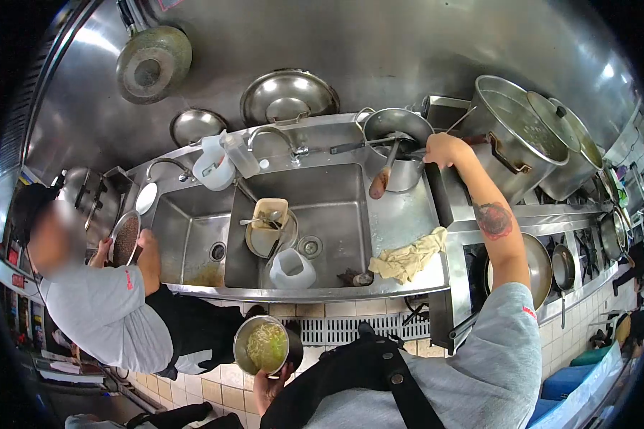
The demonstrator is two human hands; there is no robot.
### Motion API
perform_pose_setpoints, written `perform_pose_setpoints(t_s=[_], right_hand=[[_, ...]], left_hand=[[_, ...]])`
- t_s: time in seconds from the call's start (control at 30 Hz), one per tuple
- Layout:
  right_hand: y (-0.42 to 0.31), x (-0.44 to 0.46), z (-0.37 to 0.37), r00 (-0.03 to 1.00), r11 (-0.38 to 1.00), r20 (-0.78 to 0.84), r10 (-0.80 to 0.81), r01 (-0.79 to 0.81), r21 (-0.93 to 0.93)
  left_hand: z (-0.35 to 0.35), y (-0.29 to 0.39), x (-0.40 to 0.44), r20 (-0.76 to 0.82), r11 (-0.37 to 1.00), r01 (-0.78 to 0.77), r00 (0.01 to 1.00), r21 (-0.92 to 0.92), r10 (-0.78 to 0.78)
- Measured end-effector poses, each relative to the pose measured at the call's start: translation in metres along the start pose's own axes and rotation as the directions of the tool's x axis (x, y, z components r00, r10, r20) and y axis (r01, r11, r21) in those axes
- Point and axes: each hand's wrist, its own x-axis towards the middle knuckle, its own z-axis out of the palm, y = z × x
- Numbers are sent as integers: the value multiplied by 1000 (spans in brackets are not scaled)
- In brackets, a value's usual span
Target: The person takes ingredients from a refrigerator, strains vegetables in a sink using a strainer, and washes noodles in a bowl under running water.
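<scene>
My left hand (pixel 270 386) holds a metal pot (pixel 293 349) by its side, low in front of the sink. Pale noodle-like food in greenish liquid fills the pot. My right hand (pixel 445 150) is closed at the right rim of a steel pot (pixel 397 125) on the counter; what its fingers grip is too small to make out. Utensil handles and a wooden spoon (pixel 381 180) rest across that pot. To the right of my right hand stands a large stockpot (pixel 511 154).
The double sink (pixel 336 207) holds a beige tub (pixel 267 214) and a white container (pixel 292 269). A cloth (pixel 410 257) lies on the counter's right edge. Stove burners and pans (pixel 564 267) are at right. A co-worker (pixel 114 307) stands left, holding a bowl (pixel 127 238).
</scene>
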Motion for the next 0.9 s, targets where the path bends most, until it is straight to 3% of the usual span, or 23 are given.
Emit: perform_pose_setpoints(t_s=[0.07,0.1,0.13,0.2,0.3,0.4,0.53,0.6,0.67,0.8,0.87,0.9], right_hand=[[12,11,-11,999,998,27,-33,32,45],[11,0,-27,995,989,-49,-86,92,114],[21,6,-30,940,963,-291,-176,225,145],[26,5,-44,866,989,-500,10,64,131],[36,9,-60,899,984,-427,96,-150,-95],[35,2,-59,965,926,-220,146,-211,-314],[24,15,-58,941,885,-156,299,-335,-323],[28,39,-50,922,848,-250,296,-374,-375],[14,33,-64,953,805,-225,202,-293,-516],[10,47,-96,936,718,-350,31,-265,-644],[16,70,-109,865,707,-500,-30,-335,-622],[10,59,-122,868,714,-493,-62,-307,-630]], left_hand=[[-2,-5,5,-12,998,-46,999,50,46],[-6,-6,8,-17,994,-70,997,79,71],[-11,-8,12,0,988,-121,993,92,121],[-14,-14,16,22,980,-172,985,102,170],[17,-26,4,6,996,-77,997,47,76],[16,-33,3,-4,985,-148,989,86,148],[27,-32,2,-83,1000,26,996,-17,-27],[30,-35,0,-46,999,50,998,14,-50],[40,-48,-6,-38,994,-39,998,101,43],[41,-60,-13,-36,957,-186,979,221,199],[42,-59,-10,-32,985,-99,994,144,105],[41,-59,-7,-28,993,-54,998,101,57]])
